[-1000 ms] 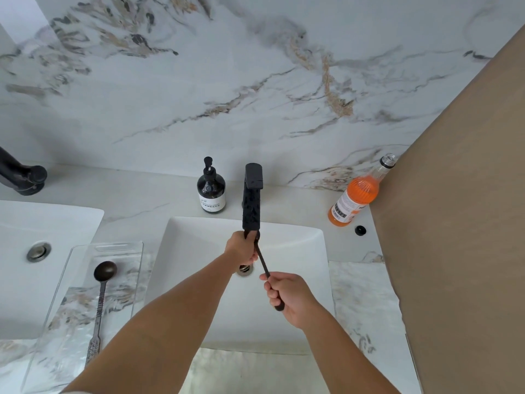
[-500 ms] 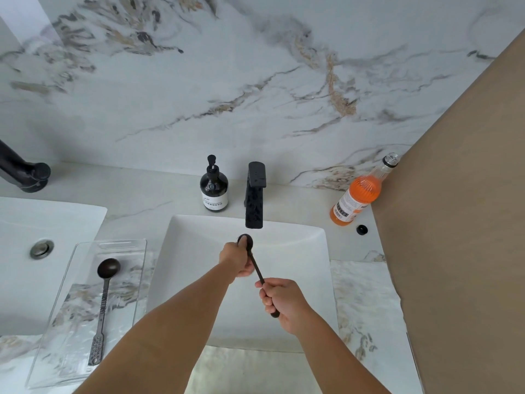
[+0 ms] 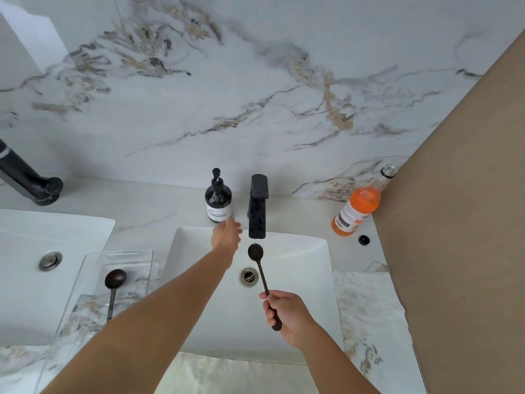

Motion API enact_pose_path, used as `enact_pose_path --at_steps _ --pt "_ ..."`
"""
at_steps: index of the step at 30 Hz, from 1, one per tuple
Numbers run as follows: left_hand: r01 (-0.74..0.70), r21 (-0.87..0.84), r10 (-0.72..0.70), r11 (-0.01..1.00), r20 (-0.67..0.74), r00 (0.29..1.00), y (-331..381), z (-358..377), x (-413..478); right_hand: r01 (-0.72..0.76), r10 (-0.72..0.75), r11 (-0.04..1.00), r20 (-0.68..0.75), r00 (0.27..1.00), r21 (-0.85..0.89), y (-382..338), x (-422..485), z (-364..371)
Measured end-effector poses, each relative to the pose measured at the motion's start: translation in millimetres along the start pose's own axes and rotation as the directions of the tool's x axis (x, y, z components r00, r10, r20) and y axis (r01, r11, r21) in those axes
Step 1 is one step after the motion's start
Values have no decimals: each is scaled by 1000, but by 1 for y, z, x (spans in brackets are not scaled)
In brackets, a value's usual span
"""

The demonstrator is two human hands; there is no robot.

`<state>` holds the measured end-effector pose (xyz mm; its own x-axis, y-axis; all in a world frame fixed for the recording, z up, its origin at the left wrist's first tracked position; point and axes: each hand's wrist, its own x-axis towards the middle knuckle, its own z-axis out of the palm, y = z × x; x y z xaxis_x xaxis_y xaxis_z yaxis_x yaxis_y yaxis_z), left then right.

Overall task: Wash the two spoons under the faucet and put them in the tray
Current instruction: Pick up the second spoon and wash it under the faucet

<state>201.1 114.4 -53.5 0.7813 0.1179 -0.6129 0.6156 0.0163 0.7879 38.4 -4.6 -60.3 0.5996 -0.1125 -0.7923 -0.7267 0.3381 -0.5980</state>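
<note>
My right hand (image 3: 287, 314) grips the handle of a dark spoon (image 3: 260, 268), whose bowl sits just below the spout of the black faucet (image 3: 258, 207), over the white sink (image 3: 298, 251). My left hand (image 3: 225, 234) is blurred, empty, fingers apart, to the left of the faucet and in front of the soap bottle. A second dark spoon (image 3: 115, 282) lies in the clear tray (image 3: 85, 268) left of the sink, bowl pointing away from me. I cannot tell whether water runs.
A dark soap dispenser (image 3: 218, 199) stands left of the faucet. An orange drink bottle (image 3: 359, 206) leans at the back right near a black cap (image 3: 363, 240). A second basin (image 3: 42, 251) and black tap (image 3: 31, 183) are at left. A tan panel (image 3: 454, 223) closes the right.
My left hand has let go of the spoon's bowl and moved up and left, beside the faucet. The spoon's bowl now shows below the spout; my right hand has shifted slightly toward me.
</note>
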Motion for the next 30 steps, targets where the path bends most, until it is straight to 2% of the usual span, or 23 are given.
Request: enact_pose_path --at_steps 1,3,5,7,10,12,15,17,19,20,21,22,23,25,27,30 --pt "-78 -15 78 997 -5 997 16 2 -2 0 0 1000 4 1000 1 1 -1 1" --pt "-175 -12 176 984 82 981 48 9 -9 5 -5 1000 6 1000 4 1 -2 2" --pt "-218 90 200 972 174 964 71 20 -16 12 -12 1000 7 1000 11 0 -2 2" --pt "-164 138 137 977 186 973 83 29 -18 22 -22 1000 10 1000 12 -2 -3 2" --pt "5 30 -13 1000 244 970 90 32 -20 38 -39 999 14 999 15 -6 -3 0" --pt "24 44 -34 999 256 966 84 29 -21 45 -46 999 18 999 15 -7 -3 -1" --pt "-77 105 55 991 197 979 70 27 -23 46 -47 999 24 999 14 -5 -3 -4" --pt "-137 86 132 987 59 989 56 25 -24 36 -36 999 35 999 10 -1 -4 -7" --pt "-109 -11 106 994 -137 985 29 15 -24 17 -16 1000 52 998 -14 8 -5 -11" --pt "-67 -43 57 997 -194 979 10 8 -25 14 -13 1000 64 998 -26 13 -6 -12" --pt "7 -62 -19 998 -192 981 -13 1 -27 13 -10 999 75 997 -36 19 -6 -13" --pt "107 -76 -116 991 -123 986 -36 -7 -32 11 -8 999 82 997 -44 24 -7 -13" --pt "216 -84 -217 973 8 976 -55 -13 -38 14 -9 998 85 996 -53 29 -7 -12" --pt "343 -45 -316 938 289 904 -76 -21 -55 32 -25 997 92 995 -77 38 -8 -10" --pt "286 -56 -243 957 390 888 -78 -21 -60 70 -59 993 114 992 -96 40 -7 -7" --pt "86 -96 -39 992 413 910 -57 -17 -69 196 -174 958 118 978 -208 32 -3 -5"
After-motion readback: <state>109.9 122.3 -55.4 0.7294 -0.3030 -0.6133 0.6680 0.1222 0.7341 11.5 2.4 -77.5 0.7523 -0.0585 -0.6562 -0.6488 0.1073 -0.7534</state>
